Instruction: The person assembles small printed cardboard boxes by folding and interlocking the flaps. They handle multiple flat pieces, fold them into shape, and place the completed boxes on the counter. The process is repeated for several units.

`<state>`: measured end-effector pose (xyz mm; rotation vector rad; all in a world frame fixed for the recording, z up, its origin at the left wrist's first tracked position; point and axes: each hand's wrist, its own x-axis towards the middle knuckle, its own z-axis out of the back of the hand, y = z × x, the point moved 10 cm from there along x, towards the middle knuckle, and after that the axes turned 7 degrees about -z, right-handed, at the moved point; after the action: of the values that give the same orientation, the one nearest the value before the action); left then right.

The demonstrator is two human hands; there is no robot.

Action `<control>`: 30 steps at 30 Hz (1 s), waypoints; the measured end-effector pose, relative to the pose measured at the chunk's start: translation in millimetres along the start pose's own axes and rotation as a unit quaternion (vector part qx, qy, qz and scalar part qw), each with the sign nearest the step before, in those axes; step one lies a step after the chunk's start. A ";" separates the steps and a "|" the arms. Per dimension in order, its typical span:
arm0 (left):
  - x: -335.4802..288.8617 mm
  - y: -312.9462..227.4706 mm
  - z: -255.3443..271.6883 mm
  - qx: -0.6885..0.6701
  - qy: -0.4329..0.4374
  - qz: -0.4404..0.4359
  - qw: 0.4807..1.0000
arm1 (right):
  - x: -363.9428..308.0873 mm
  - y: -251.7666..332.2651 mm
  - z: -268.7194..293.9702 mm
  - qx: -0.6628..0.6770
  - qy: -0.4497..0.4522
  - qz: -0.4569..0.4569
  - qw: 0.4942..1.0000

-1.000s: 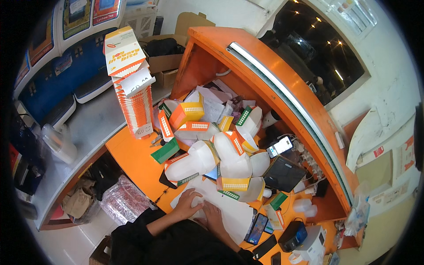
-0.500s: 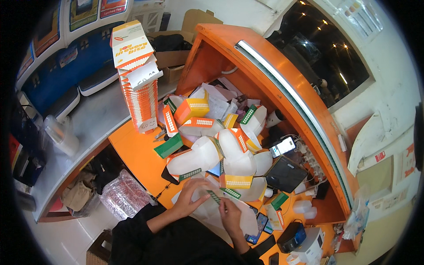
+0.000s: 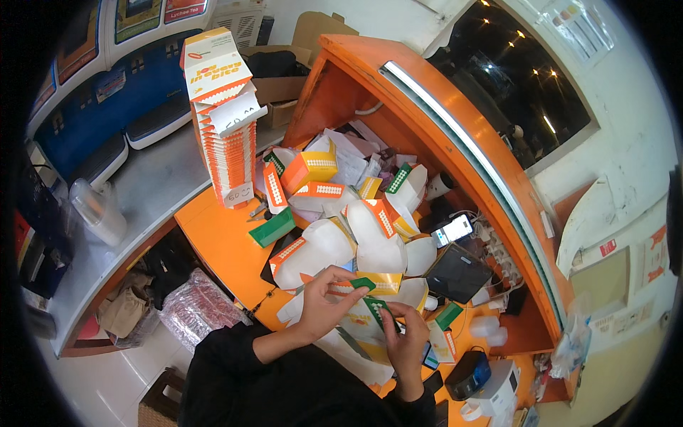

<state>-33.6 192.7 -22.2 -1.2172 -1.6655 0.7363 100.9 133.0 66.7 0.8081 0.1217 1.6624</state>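
Note:
Both my hands are on a partly folded paper food carton [image 3: 366, 349], white with yellow and green parts, low in the middle of the view. My left hand [image 3: 321, 304] pinches a green end flap of it between thumb and fingers. My right hand [image 3: 408, 340] is closed on another green flap with a row of white dots, just below and to the right. The carton's lower part is partly hidden by my sleeves and right hand. Beyond my hands lies a loose heap of folded cartons [image 3: 384, 245], white inside with orange, yellow and green edges.
A tall stack of nested flat cartons [image 3: 231, 156] stands on the orange desk's far left. At right are a lit phone [image 3: 453, 230], a dark tablet [image 3: 459, 272], cables and a white machine [image 3: 498, 395]. An orange raised shelf [image 3: 455, 114] curves behind. Clear plastic cups [image 3: 99, 210] stand on the grey counter.
Both hands have shifted, the right one moving right and the left one slightly right and up. The carton has turned in them, so its green flaps and yellow printed side now show.

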 end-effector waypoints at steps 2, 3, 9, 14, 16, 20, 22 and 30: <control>-0.7 -6.6 2.3 -0.005 -0.013 -0.020 1.000 | -0.9 8.4 3.4 -0.026 -0.037 0.029 0.999; -1.4 -6.8 1.0 -0.009 -0.010 -0.016 1.000 | -2.3 12.3 4.3 -0.022 -0.053 0.045 0.997; -4.4 3.8 -7.3 -0.077 0.035 0.067 0.994 | -11.1 35.1 0.9 -0.023 -0.073 0.181 0.981; -13.5 -16.8 -30.9 0.006 0.194 0.026 0.981 | -22.7 50.6 -4.4 -0.066 -0.013 0.277 0.958; -16.4 -15.7 -30.6 -0.050 0.186 0.077 0.978 | -22.7 51.2 -1.6 -0.087 -0.040 0.259 0.961; -15.6 -23.3 -26.9 -0.016 0.158 0.068 0.985 | -14.4 44.4 0.4 -0.076 -0.036 0.182 0.980; -16.7 -38.3 -30.4 0.053 0.173 -0.013 0.983 | -9.2 38.5 -1.7 -0.038 0.013 0.144 0.989; -37.4 -79.7 -38.3 0.155 0.186 -0.277 0.930 | -16.2 -11.3 -35.0 0.374 0.223 -0.170 0.884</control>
<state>-26.5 129.1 49.3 -0.5697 -1.4073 0.3634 91.1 133.6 27.7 0.8768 1.2224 1.4205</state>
